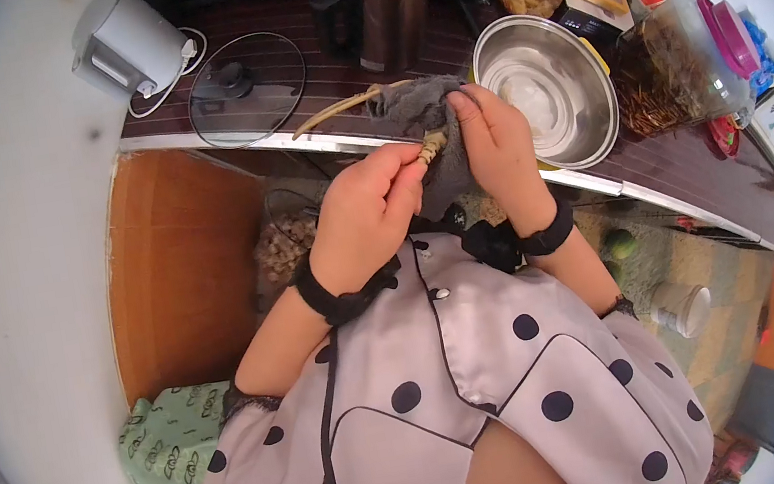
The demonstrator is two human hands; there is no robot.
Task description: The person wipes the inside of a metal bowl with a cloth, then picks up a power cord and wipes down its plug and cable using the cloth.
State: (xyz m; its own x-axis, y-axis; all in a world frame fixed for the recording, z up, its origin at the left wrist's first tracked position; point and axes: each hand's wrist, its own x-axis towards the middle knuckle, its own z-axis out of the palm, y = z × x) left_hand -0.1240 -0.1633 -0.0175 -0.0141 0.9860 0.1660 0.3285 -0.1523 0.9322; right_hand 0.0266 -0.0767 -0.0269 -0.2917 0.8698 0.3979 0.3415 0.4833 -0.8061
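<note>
Both hands are raised close together in front of the counter's edge. My left hand (361, 207) pinches a knobbly light-brown piece (433, 146) between thumb and fingers. A dark grey cloth (416, 104) is gripped by my right hand (501, 148), its thumb pressed on top. The cloth lies around and behind the knobbly piece. Out of the cloth's left side sticks a thin, curved tan stem (334, 111). Whether the stem and the knobbly piece are one object is hidden by the cloth.
On the dark counter (308, 1) stand a white kettle (135, 41), a glass lid (247, 92), a dark kettle (391, 13), a steel pot (548, 95) just right of my right hand, and a large jar (672, 60). Below are a wooden panel (178, 265) and a white bucket (683, 307).
</note>
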